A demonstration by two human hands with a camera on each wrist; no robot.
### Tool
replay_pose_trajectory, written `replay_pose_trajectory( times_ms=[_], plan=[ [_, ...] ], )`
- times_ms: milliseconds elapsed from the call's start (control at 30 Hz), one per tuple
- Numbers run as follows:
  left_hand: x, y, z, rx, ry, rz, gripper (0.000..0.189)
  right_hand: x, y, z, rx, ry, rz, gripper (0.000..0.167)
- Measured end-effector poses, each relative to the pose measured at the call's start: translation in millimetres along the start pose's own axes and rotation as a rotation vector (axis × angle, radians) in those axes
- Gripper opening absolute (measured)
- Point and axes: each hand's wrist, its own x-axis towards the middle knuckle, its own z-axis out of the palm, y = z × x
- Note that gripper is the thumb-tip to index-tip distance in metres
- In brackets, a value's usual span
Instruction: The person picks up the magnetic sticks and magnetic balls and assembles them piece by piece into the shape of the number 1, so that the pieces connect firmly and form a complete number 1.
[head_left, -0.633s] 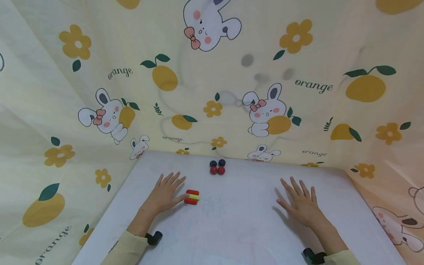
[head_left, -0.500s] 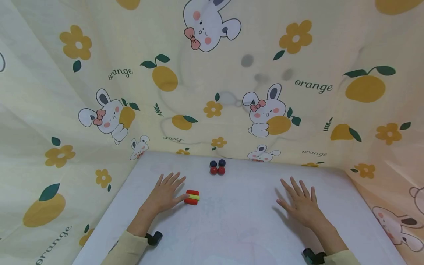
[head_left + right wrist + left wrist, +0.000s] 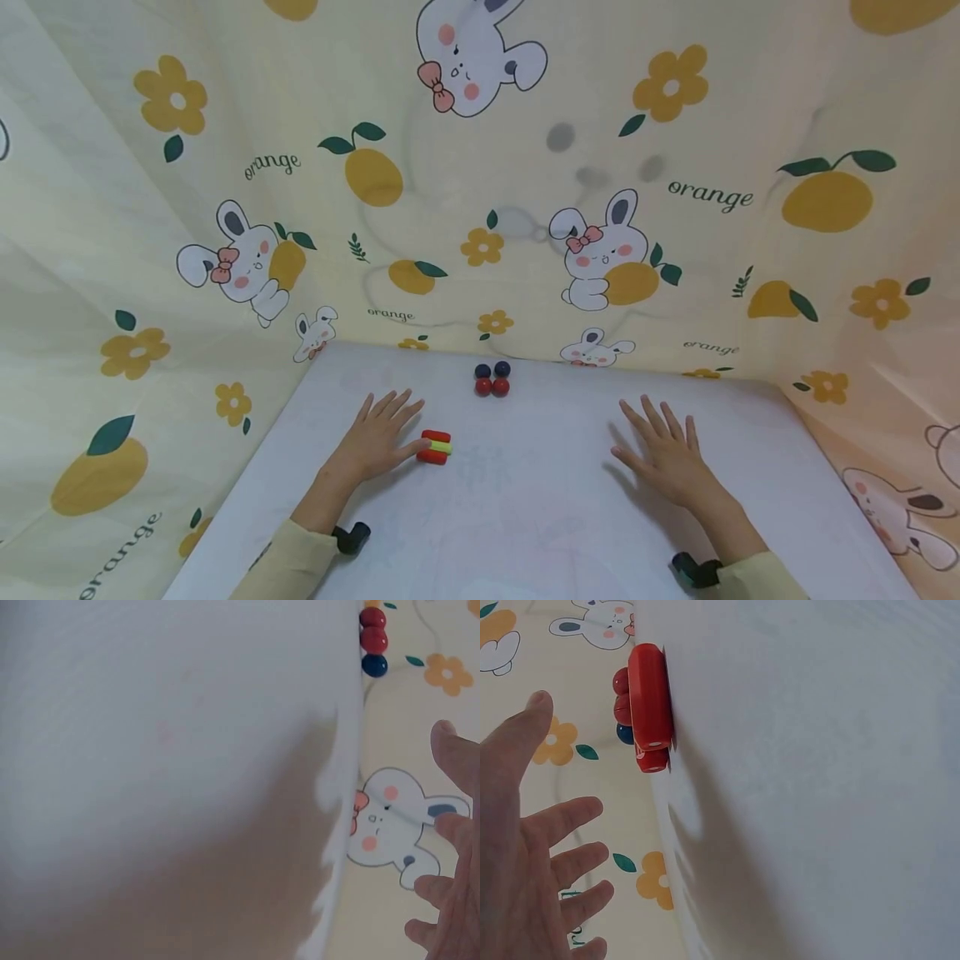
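My left hand [image 3: 377, 437] has its fingers spread over the left of the white table, holding nothing. Its thumb overlaps a short row of two red rods [image 3: 435, 436] and a yellow-green rod [image 3: 442, 447] in the head view; the left wrist view shows the thumb apart from the front red rod [image 3: 650, 697]. Over the right side, my right hand [image 3: 670, 467] is also spread, with nothing in it. Farther back two red balls [image 3: 500, 387] sit in front of two dark blue balls [image 3: 502, 367], grouped closely together.
The white tabletop [image 3: 525, 500] stretches between and in front of both hands. A cream cloth [image 3: 480, 167] printed with rabbits, oranges and flowers hangs behind the table and along its sides. Each wrist carries a small black device [image 3: 352, 537].
My right hand has shifted left and slightly away from me, fingers still spread. The left hand has moved a touch to the right. Rods and balls stay where they were.
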Motion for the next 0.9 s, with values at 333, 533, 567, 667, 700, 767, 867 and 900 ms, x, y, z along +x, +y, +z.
replay_pose_trajectory(
  times_ms=[333,533,567,667,700,767,867,900],
  plan=[
    [11.1,-0.2,2.7,-0.042,-0.035,0.003,0.079,20.4,-7,13,-0.013,-0.008,-0.038,0.084],
    [19.3,-1.9,3.7,-0.059,-0.054,0.02,0.077,37.2,-13,22,-0.029,-0.008,-0.057,0.083],
    [20.5,-2.2,3.8,-0.06,-0.059,0.022,0.076,39.8,-14,24,-0.029,-0.011,-0.06,0.083],
    [23.2,-2.6,2.5,-0.076,-0.074,0.026,0.074,47.4,-19,29,-0.027,-0.022,-0.07,0.083],
    [24.1,-2.6,1.6,-0.087,-0.079,0.029,0.073,49.9,-20,31,-0.024,-0.025,-0.073,0.083],
    [26.2,-2.6,0.3,-0.092,-0.095,0.035,0.073,54.8,-23,34,-0.009,-0.029,-0.081,0.083],
    [30.7,-3.5,-0.3,-0.107,-0.11,0.056,0.071,62.5,-27,39,0.016,-0.046,-0.084,0.084],
    [32.5,-3.9,-0.2,-0.12,-0.113,0.064,0.07,65.2,-29,41,0.031,-0.054,-0.086,0.084]
  ],
)
